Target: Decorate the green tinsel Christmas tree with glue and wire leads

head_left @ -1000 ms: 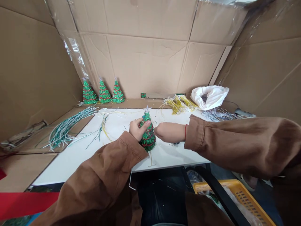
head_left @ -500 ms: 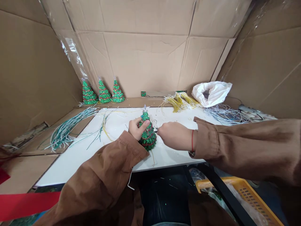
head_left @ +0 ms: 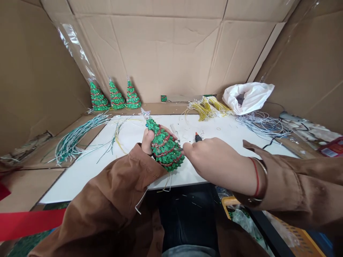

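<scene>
A green beaded Christmas tree [head_left: 163, 144] with red garlands and a clear star on top leans left over the white board. My left hand [head_left: 148, 141] is wrapped round its upper left side, thumb in front and fingers partly behind. My right hand [head_left: 214, 160] is closed on a thin metal tool [head_left: 180, 149], whose tip meets the tree's lower right side; its kind is hard to make out. Just behind the right hand shows a black piece with an orange tip [head_left: 197, 135], partly hidden. Thin pale wires [head_left: 169, 180] hang below the tree's base.
Three similar trees [head_left: 117, 96] stand at the back left. Green and white wires [head_left: 71, 137] lie left, yellow wires [head_left: 205, 110] at the back, and bluish wires [head_left: 258, 123] right beside a white bag [head_left: 249, 98]. Cardboard walls [head_left: 160, 53] enclose the board. A yellow basket [head_left: 226, 202] is below right.
The tree has come closer and tipped, its star now to the left. My right hand has moved nearer and lower, and the orange-tipped piece has come into sight.
</scene>
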`<control>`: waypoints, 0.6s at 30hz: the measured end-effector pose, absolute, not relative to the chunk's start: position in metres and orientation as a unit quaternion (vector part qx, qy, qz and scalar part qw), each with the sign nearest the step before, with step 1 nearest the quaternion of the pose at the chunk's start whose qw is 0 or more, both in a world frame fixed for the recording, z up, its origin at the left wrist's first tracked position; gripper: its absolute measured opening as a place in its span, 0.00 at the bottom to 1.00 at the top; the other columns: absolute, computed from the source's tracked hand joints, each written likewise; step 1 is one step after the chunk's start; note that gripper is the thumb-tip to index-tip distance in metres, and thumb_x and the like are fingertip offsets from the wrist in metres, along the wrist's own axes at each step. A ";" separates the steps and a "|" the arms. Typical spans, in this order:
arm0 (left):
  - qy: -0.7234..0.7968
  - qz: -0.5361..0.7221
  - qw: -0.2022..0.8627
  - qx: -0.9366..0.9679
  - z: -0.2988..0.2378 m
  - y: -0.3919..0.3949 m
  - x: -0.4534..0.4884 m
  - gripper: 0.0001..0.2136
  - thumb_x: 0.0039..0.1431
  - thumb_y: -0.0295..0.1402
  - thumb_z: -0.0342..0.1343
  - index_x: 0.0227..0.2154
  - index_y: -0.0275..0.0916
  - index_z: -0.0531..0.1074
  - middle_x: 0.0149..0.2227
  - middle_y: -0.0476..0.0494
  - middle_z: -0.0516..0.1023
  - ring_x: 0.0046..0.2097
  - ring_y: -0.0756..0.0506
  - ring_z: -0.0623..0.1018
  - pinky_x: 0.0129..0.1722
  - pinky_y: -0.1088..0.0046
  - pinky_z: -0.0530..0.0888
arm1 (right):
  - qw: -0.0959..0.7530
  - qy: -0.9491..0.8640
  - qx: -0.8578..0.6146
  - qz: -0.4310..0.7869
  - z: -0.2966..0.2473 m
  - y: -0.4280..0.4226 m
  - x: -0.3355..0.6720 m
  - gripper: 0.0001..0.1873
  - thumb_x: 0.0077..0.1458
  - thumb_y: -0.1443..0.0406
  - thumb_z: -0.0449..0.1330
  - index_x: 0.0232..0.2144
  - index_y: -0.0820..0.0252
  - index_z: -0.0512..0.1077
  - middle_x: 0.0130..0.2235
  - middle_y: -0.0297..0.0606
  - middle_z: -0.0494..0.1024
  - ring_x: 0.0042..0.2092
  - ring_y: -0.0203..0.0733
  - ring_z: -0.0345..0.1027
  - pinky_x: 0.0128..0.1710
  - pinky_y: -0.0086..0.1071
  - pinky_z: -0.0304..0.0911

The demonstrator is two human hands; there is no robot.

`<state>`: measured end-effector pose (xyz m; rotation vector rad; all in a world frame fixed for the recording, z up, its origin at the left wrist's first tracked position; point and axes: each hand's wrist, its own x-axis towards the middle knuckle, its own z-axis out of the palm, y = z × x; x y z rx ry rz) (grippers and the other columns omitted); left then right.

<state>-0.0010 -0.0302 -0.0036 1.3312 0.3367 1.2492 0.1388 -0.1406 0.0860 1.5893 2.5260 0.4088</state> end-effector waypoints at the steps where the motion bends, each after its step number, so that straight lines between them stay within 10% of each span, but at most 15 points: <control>1: 0.150 0.535 0.594 0.582 -0.005 -0.029 -0.002 0.27 0.47 0.60 0.47 0.26 0.38 0.72 0.27 0.39 0.77 0.31 0.42 0.77 0.34 0.63 0.75 | 0.061 0.837 0.525 0.141 0.084 -0.139 0.137 0.08 0.53 0.75 0.49 0.31 0.65 0.68 0.24 0.44 0.76 0.27 0.43 0.72 0.21 0.28 0.52; 18: 0.138 0.487 0.540 0.672 -0.003 -0.017 -0.012 0.26 0.46 0.57 0.52 0.28 0.35 0.74 0.28 0.38 0.78 0.31 0.41 0.78 0.33 0.63 0.75 | 0.049 0.843 0.503 0.183 0.066 -0.127 0.122 0.09 0.52 0.78 0.49 0.27 0.66 0.68 0.24 0.44 0.75 0.24 0.38 0.69 0.19 0.27 0.45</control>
